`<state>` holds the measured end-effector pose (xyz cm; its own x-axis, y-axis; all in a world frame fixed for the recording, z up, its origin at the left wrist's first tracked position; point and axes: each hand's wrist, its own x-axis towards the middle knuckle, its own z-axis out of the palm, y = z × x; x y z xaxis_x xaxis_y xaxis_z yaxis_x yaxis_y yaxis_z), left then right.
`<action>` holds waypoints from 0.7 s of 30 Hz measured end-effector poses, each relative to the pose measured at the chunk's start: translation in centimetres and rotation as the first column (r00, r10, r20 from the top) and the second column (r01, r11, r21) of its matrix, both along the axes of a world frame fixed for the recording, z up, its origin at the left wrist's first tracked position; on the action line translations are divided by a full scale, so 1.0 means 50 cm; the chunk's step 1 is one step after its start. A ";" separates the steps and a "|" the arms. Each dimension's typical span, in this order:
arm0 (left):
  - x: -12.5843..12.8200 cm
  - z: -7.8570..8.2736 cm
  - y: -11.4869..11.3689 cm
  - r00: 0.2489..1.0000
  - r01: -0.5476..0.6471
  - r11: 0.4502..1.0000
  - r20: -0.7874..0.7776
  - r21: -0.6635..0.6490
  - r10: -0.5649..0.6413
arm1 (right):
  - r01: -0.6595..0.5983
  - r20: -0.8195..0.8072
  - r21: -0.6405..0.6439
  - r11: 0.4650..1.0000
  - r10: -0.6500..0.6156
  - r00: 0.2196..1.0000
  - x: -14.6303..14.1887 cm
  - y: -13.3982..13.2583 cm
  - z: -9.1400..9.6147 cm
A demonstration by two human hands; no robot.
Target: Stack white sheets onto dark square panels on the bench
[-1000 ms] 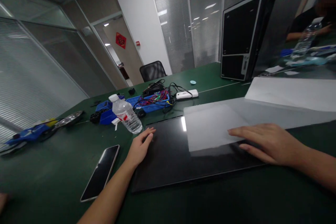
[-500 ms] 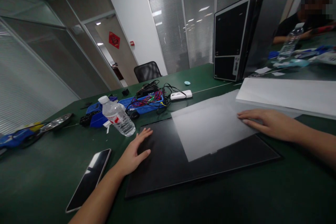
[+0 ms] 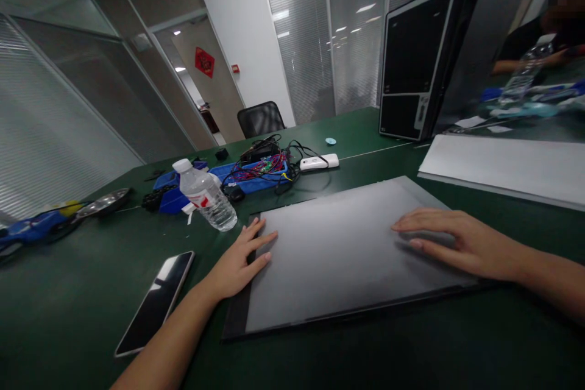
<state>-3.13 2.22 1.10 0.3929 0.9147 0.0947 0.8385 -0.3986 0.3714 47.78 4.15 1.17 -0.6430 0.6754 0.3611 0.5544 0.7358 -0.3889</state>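
A translucent whitish sheet (image 3: 333,256) lies over a flat black panel (image 3: 236,311) on the green table. The panel shows as a dark strip along its left side and front edge. My left hand (image 3: 237,262) rests at the left edge of both, fingers spread, the fingertips on the sheet. Over the right part of the sheet is my right hand (image 3: 461,241), its fingers stretched out and casting a shadow below; whether they touch the sheet I cannot tell. Neither hand grips anything.
Left of the panel are a phone (image 3: 158,301) and a water bottle (image 3: 208,198). Behind sits a blue tray (image 3: 256,184) of wires beside a white device (image 3: 319,162). A black computer tower (image 3: 418,64) and a white sheet stack (image 3: 507,164) are at right, with a person beyond.
The translucent sheet has shifted left and toward me and now covers most of the black panel. My right hand has moved slightly left with it; my left fingertips now lie on its edge.
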 end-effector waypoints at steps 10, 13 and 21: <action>-0.017 -0.006 0.007 0.989 -0.020 1.000 0.148 0.003 0.019 | 0.832 0.322 0.043 0.553 -0.796 0.513 0.326 0.162 -0.096; -0.019 -0.005 0.006 0.985 -0.001 1.000 0.172 -0.015 0.004 | 0.936 0.422 -0.016 0.351 -0.847 0.324 0.384 0.174 -0.118; -0.023 -0.009 0.009 0.973 0.008 0.999 0.229 -0.049 0.003 | 0.916 0.477 0.094 0.389 -0.825 0.302 0.355 0.145 -0.081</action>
<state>-4.30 2.67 0.67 0.3684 0.9195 0.1369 0.7281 -0.3769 0.5725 65.51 11.39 -2.87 0.3296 0.9414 0.0719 0.9439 -0.3301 -0.0060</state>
